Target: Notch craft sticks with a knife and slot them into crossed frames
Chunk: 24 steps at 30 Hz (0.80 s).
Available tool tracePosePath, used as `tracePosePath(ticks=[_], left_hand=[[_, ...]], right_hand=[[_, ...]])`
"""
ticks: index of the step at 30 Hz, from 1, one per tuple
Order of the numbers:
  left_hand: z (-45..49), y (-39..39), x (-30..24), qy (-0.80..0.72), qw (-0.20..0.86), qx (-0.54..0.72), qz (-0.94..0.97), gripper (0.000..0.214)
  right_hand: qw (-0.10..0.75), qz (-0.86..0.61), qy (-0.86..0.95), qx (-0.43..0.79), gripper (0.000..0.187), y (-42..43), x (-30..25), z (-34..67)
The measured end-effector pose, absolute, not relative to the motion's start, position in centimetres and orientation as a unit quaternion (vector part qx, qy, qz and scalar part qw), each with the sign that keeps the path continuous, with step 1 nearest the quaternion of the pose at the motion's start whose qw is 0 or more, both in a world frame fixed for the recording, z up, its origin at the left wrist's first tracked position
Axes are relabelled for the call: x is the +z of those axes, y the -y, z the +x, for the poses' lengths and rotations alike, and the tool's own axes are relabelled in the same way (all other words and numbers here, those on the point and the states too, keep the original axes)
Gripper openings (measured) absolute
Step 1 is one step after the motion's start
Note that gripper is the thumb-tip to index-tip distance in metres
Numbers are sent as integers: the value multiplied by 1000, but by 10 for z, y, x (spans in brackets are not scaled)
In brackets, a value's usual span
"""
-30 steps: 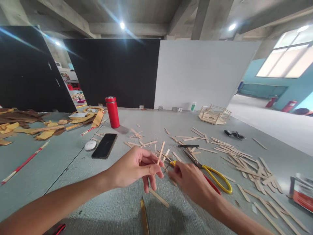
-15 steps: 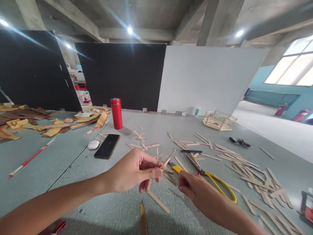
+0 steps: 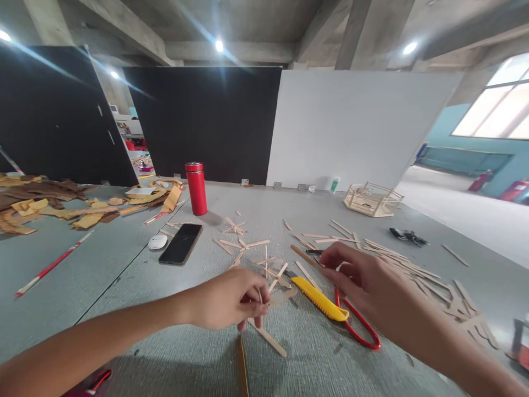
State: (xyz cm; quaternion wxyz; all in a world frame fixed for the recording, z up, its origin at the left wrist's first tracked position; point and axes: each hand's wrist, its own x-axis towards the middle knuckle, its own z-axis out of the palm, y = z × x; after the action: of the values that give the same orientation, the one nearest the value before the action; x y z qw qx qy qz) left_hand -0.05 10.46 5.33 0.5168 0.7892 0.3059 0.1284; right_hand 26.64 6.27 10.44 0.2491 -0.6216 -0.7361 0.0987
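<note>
My left hand (image 3: pixel 229 300) is low over the grey surface, its fingers pinched on the end of a thin wooden stick (image 3: pixel 278 277) that points up and right. Further right and higher, my right hand (image 3: pixel 367 284) pinches another wooden stick (image 3: pixel 305 257) between thumb and fingers, the stick pointing left. A yellow utility knife (image 3: pixel 319 298) lies between the two hands. The red handle loop of a pair of scissors (image 3: pixel 359 331) shows under my right hand. Loose sticks (image 3: pixel 242 243) lie scattered just beyond both hands.
A black phone (image 3: pixel 181 244) and a small white case (image 3: pixel 157 241) lie at the left, a red flask (image 3: pixel 197 188) behind them. Several sticks (image 3: pixel 430 275) are spread at the right, with a stick-built frame (image 3: pixel 372 199) further back. Cardboard scraps (image 3: pixel 49 209) are piled at the far left.
My left hand has dropped toward the surface with its stick. My right hand has risen and moved right, and now holds a stick, uncovering the yellow knife.
</note>
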Motion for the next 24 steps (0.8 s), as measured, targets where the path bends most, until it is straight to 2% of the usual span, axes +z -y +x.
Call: tracePosePath(ticks=[2, 7, 10, 13, 16, 20, 24], left_hand=[[2, -109, 42, -312, 472, 100, 818, 5], [2, -114, 34, -320, 399, 47, 858, 12], [-1, -116, 38, -321, 371, 33, 871, 11], [-1, -118, 36, -304, 353, 28, 884, 12], [2, -119, 29, -285, 352, 29, 891, 14], [-1, -118, 31, -307, 344, 52, 886, 13], [-15, -114, 53, -372, 322, 140, 859, 43]], right_hand=[[215, -620, 746, 111, 12, -66, 96, 271], [93, -578, 780, 222, 12, -64, 66, 283], [67, -561, 790, 240, 16, -64, 51, 277], [124, -571, 790, 187, 9, -74, 37, 261], [196, -557, 791, 160, 18, -89, 24, 247], [281, -547, 776, 142, 19, -100, 23, 244], [366, -561, 735, 108, 22, -82, 52, 250]])
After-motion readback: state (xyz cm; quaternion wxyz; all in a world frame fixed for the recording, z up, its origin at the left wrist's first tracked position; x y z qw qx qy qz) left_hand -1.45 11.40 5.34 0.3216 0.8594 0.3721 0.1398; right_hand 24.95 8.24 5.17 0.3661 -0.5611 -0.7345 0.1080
